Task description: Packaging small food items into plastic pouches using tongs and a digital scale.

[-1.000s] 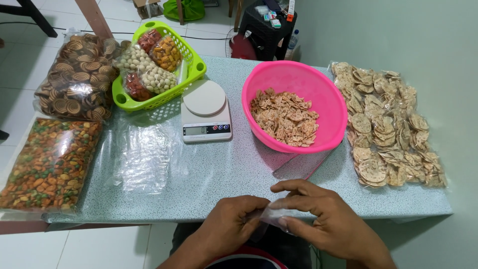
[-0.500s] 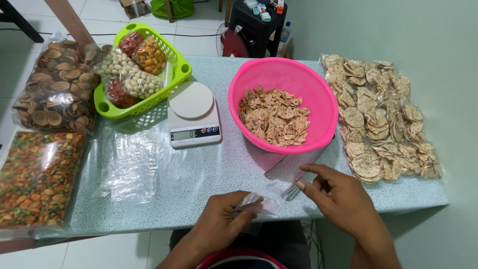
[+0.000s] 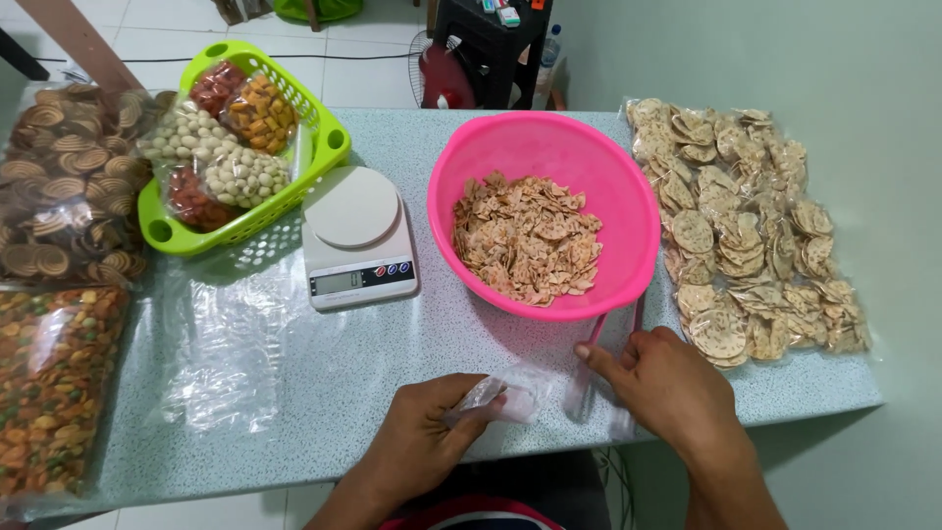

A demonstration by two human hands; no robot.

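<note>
My left hand (image 3: 427, 437) is closed on a small clear plastic bag (image 3: 505, 400) at the table's front edge. My right hand (image 3: 662, 378) rests on a flat pile of clear plastic bags (image 3: 601, 373) just below the pink bowl (image 3: 613, 186), its forefinger pressing on the pile. The bowl holds thin brownish crackers (image 3: 525, 238). A white kitchen scale (image 3: 355, 236) stands left of the bowl.
A green basket (image 3: 329, 142) of packed snacks sits at the back left. Large bags of round crisps (image 3: 746, 226), spiral cookies (image 3: 59, 186) and mixed snacks (image 3: 49, 383) lie on the table. Loose clear plastic (image 3: 221, 339) lies in front of the scale.
My hands, together over one small bag a second ago, have parted. The left keeps the bag; the right has moved right onto the pile of bags under the bowl.
</note>
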